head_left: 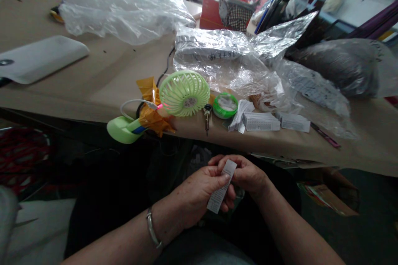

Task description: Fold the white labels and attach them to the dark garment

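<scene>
Left hand (199,190) is clamping the strip (219,195), long axis slanting away rightward; right hand (248,174) is curling beside its far end, grip unclear.

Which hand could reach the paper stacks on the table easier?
Probably the right hand: it is nearer the paper stacks, while the left hand has its thumb on the paper slip.

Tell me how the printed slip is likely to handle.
The printed slip is probably light, being so small. It looks like thin paper, so it may crease where the left hand pinches it. Its flat shape makes rolling unlikely.
</scene>
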`<state>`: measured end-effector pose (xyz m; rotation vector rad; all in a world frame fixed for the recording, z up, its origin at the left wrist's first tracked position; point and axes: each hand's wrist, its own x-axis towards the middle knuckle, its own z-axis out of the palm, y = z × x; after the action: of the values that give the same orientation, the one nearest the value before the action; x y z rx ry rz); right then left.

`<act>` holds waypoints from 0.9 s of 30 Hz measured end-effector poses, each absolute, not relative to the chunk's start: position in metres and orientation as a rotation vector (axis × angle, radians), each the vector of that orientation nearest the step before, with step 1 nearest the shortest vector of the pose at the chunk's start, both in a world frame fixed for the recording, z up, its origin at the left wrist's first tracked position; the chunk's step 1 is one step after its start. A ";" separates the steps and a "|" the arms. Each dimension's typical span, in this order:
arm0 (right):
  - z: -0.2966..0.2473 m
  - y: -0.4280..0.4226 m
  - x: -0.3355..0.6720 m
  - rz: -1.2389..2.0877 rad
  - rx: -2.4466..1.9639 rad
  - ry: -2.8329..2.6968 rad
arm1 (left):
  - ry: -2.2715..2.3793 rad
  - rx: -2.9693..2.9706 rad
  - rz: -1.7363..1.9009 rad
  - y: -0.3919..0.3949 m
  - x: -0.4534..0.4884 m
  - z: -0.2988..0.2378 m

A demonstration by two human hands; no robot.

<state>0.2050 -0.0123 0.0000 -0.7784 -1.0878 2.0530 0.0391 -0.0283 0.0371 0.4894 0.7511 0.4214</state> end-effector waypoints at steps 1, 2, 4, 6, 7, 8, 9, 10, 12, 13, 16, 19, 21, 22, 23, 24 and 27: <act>0.001 -0.013 0.205 2.026 -0.802 -1.128 | 0.755 0.495 0.421 -0.028 0.039 0.036; 0.002 -0.013 0.205 1.985 -0.838 -1.172 | 0.756 0.497 0.429 -0.029 0.038 0.035; 0.007 -0.016 0.205 1.846 -0.928 -1.260 | 0.759 0.492 0.465 -0.028 0.037 0.033; 0.015 -0.020 0.205 1.612 -1.035 -1.382 | 0.771 0.490 0.508 -0.028 0.034 0.031; 0.020 -0.022 0.205 1.456 -1.094 -1.478 | 0.778 0.495 0.528 -0.028 0.034 0.031; 0.024 -0.024 0.204 1.278 -1.152 -1.593 | 0.784 0.500 0.542 -0.028 0.033 0.031; 0.028 -0.027 0.203 1.091 -1.204 -1.717 | 0.791 0.504 0.552 -0.027 0.033 0.030; 0.032 -0.029 0.202 0.914 -1.247 -1.835 | 0.798 0.509 0.558 -0.027 0.033 0.031; 0.035 -0.031 0.198 0.639 -1.283 -2.008 | 0.811 0.519 0.558 -0.028 0.033 0.032; 0.036 -0.032 0.196 0.555 -1.286 -2.058 | 0.819 0.524 0.556 -0.028 0.034 0.032; 0.035 -0.032 0.190 0.447 -1.287 -2.115 | 0.831 0.523 0.560 -0.029 0.034 0.032; 0.033 -0.031 0.188 0.474 -1.287 -2.098 | 0.832 0.500 0.572 -0.030 0.033 0.031; 0.032 -0.031 0.188 0.526 -1.286 -2.071 | 0.826 0.491 0.576 -0.030 0.032 0.030; 0.031 -0.031 0.188 0.554 -1.287 -2.055 | 0.824 0.489 0.579 -0.030 0.031 0.030; 0.031 -0.031 0.188 0.582 -1.288 -2.037 | 0.821 0.487 0.582 -0.030 0.031 0.030; 0.030 -0.031 0.188 0.614 -1.289 -2.020 | 0.818 0.487 0.586 -0.030 0.030 0.029; 0.029 -0.030 0.187 0.702 -1.288 -1.969 | 0.834 0.488 0.600 -0.030 0.030 0.029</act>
<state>0.1871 -0.0301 0.0290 -1.2876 -1.9691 0.7024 0.0300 -0.0303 0.0292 0.4882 0.8344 0.6005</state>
